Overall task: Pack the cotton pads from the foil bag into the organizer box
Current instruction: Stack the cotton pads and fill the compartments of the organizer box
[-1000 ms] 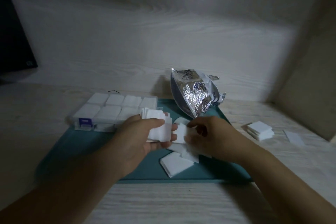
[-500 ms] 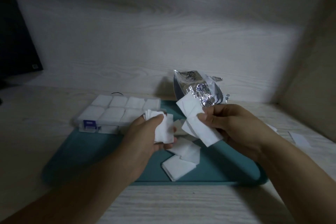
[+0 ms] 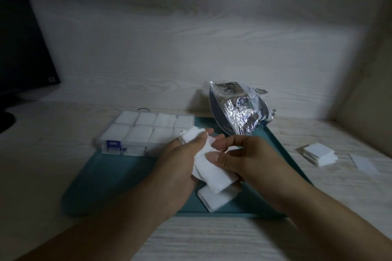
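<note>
Pale wood-grain panels back a pale wooden desk point(image 3: 212, 239), where a teal tray point(image 3: 118, 176) lies under dim light. Over its middle, both hands meet on a stack of white cotton pads point(image 3: 210, 174): the left hand point(image 3: 180, 165) curls round the stack from the left, thumb across its top, and the right hand point(image 3: 248, 159) pinches it from the right with thumb and fingers. Another pile of pads point(image 3: 214, 199) lies on the tray just below the hands. On the tray's far left stands the clear organizer box point(image 3: 144, 131), its compartments filled with white pads. At the far right corner the crumpled foil bag point(image 3: 237, 112) leans upright. Well to the right, off the tray, a small stack of pads point(image 3: 318, 152) sits on the desk beside a single loose pad point(image 3: 363, 163). At far left, a dark monitor point(image 3: 21, 48) stands.
</note>
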